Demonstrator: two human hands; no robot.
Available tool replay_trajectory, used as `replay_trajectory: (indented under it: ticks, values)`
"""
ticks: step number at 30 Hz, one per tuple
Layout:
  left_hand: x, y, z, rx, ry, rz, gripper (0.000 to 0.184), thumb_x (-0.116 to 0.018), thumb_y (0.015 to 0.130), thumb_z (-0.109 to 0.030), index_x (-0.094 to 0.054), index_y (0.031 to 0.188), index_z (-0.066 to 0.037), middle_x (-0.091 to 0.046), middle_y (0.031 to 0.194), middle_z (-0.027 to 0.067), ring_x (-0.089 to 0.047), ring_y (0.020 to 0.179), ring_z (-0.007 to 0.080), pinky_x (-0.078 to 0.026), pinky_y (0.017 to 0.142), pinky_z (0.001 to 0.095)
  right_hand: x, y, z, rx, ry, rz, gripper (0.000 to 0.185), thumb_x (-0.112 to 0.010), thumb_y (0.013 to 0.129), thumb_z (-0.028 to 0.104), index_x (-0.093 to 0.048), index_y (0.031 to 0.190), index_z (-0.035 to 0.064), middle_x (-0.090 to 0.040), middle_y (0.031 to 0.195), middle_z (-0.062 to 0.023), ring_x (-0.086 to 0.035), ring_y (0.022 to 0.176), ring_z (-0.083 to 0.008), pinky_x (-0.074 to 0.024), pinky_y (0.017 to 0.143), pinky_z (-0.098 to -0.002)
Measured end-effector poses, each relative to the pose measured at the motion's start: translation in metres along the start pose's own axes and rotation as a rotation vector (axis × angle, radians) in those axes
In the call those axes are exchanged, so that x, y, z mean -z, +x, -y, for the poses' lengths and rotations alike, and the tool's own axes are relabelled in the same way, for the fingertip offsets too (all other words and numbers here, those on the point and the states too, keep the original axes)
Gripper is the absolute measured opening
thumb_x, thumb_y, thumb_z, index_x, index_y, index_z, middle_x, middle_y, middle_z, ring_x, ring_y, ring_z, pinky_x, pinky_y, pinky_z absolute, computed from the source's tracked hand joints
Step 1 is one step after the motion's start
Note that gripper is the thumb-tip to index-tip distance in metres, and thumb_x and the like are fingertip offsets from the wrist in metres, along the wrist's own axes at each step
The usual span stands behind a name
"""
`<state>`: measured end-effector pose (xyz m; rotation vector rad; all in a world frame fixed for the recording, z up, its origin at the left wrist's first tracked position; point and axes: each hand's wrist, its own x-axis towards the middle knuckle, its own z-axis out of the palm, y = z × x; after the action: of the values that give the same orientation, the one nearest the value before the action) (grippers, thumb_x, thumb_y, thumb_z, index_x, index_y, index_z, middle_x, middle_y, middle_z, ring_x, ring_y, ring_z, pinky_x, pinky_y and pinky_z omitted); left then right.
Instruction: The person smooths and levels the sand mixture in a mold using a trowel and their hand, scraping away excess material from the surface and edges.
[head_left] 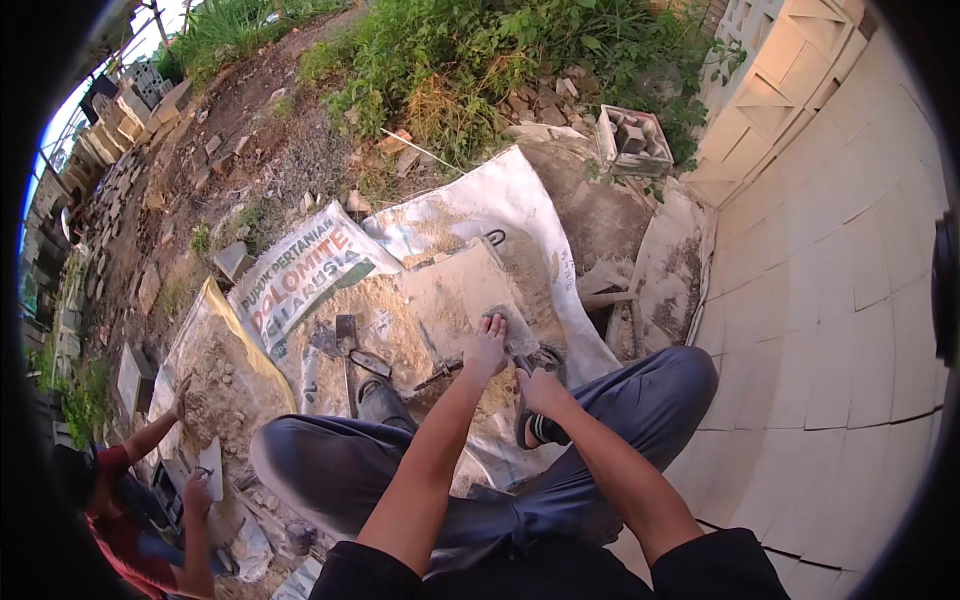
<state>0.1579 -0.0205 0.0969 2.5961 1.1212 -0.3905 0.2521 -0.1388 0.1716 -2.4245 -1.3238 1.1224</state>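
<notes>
My left hand (487,347) lies with its fingers stretched out on the lower right part of a dusty, flat square slab (450,300). A small grey patch shows by its fingertips. Just right of it, my right hand (541,390) is closed around a dark-handled tool (522,362); its far end is hard to make out. A thin dark metal tool (438,375) rests at the slab's near edge. Left of the slab, a flat-bladed tool (346,333) and a dark block-like tool (371,363) lie near my left foot.
Printed sacks (305,275) with pale powder lie under the slab. A co-worker (125,510) in a red shirt holds a trowel (210,468) at lower left. Stacked pale tiles (820,330) line the right side. A crate of rubble (635,140) stands behind, near green plants (470,70).
</notes>
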Motion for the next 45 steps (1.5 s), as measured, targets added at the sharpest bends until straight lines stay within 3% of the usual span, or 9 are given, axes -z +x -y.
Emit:
replay_trajectory:
  ticks: [2, 4, 7, 11, 20, 36, 40, 43, 45]
  values:
    - [-0.019, 0.0, -0.002, -0.005, 0.033, 0.023, 0.062, -0.039, 0.085, -0.023, -0.018, 0.14, -0.005, -0.015, 0.147, 0.0115, -0.022, 0.134, 0.0296, -0.022, 0.108, 0.0352, 0.002, -0.013, -0.007, -0.023, 0.005, 0.058, 0.061, -0.04, 0.089, 0.046, -0.057, 0.093, -0.0126, -0.059, 0.087, -0.0328, -0.059, 0.087, -0.042, -0.0464, 0.078, -0.0456]
    - [-0.031, 0.0, -0.002, -0.119, -0.14, 0.095, 0.06, -0.035, 0.085, -0.024, -0.019, 0.14, -0.003, -0.013, 0.147, 0.0133, -0.017, 0.135, 0.0323, -0.019, 0.107, 0.047, 0.014, -0.03, -0.006, -0.027, -0.003, 0.076, 0.061, -0.04, 0.089, 0.046, -0.058, 0.093, -0.0128, -0.058, 0.087, -0.0333, -0.059, 0.086, -0.0429, -0.0464, 0.077, -0.0459]
    - [0.02, -0.036, -0.013, -0.021, -0.212, 0.195, 0.066, -0.041, 0.084, -0.03, -0.017, 0.141, -0.005, -0.009, 0.148, 0.0103, -0.014, 0.136, 0.0297, -0.017, 0.109, 0.0449, 0.027, -0.041, 0.0, 0.038, -0.051, 0.015, 0.061, -0.04, 0.089, 0.046, -0.058, 0.092, -0.0128, -0.058, 0.087, -0.0337, -0.058, 0.085, -0.0447, -0.046, 0.077, -0.0467]
    - [0.038, 0.004, 0.014, 0.1, -0.116, -0.091, 0.066, -0.04, 0.085, -0.034, -0.017, 0.141, -0.008, -0.009, 0.149, 0.0069, -0.009, 0.137, 0.0288, -0.013, 0.109, 0.0472, 0.041, 0.0, 0.038, 0.138, -0.055, -0.11, 0.06, -0.039, 0.089, 0.045, -0.06, 0.09, -0.0116, -0.058, 0.087, -0.0335, -0.057, 0.088, -0.0451, -0.0446, 0.08, -0.0475]
    - [0.062, 0.124, 0.086, 0.182, -0.151, -0.21, 0.054, -0.031, 0.09, -0.029, -0.026, 0.138, -0.005, -0.019, 0.146, 0.009, -0.019, 0.134, 0.0287, -0.016, 0.108, 0.0486, 0.043, 0.156, 0.083, 0.125, 0.011, -0.102, 0.059, -0.038, 0.09, 0.046, -0.06, 0.091, -0.009, -0.059, 0.086, -0.0309, -0.059, 0.085, -0.0434, -0.0463, 0.074, -0.0475]
    - [0.007, 0.039, -0.007, -0.021, -0.063, -0.024, 0.055, -0.031, 0.089, -0.027, -0.03, 0.133, 0.006, -0.027, 0.14, 0.0206, -0.027, 0.129, 0.0363, -0.02, 0.109, 0.0392, 0.036, 0.017, 0.0, 0.028, 0.018, 0.122, 0.057, -0.036, 0.093, 0.04, -0.054, 0.1, -0.0134, -0.06, 0.072, -0.0271, -0.061, 0.052, -0.0334, -0.048, 0.045, -0.044]
    - [0.008, 0.007, -0.03, -0.019, -0.197, 0.083, 0.056, -0.031, 0.089, -0.029, -0.03, 0.133, 0.007, -0.028, 0.14, 0.0214, -0.03, 0.128, 0.0348, -0.021, 0.108, 0.0388, 0.046, -0.018, -0.012, -0.031, 0.032, 0.268, 0.059, -0.034, 0.094, 0.039, -0.053, 0.098, -0.0162, -0.06, 0.071, -0.0269, -0.061, 0.052, -0.0341, -0.0496, 0.049, -0.0439]
    - [-0.001, -0.003, -0.037, -0.048, -0.019, -0.023, 0.056, -0.031, 0.089, -0.031, -0.03, 0.134, 0.003, -0.029, 0.14, 0.0186, -0.033, 0.127, 0.0341, -0.023, 0.108, 0.0377, 0.058, -0.04, -0.008, 0.272, -0.253, 0.241, 0.063, -0.031, 0.095, 0.04, -0.055, 0.086, -0.0177, -0.06, 0.065, -0.0259, -0.06, 0.05, -0.0336, -0.0495, 0.052, -0.0447]
    - [0.006, -0.009, -0.04, -0.018, -0.166, 0.141, 0.057, -0.031, 0.089, -0.033, -0.028, 0.136, -0.001, -0.026, 0.143, 0.0147, -0.029, 0.129, 0.033, -0.022, 0.108, 0.0406, 0.072, -0.063, 0.002, 0.052, -0.074, 0.31, 0.065, -0.031, 0.094, 0.041, -0.057, 0.08, -0.0165, -0.058, 0.061, -0.0261, -0.06, 0.051, -0.034, -0.0494, 0.055, -0.044]
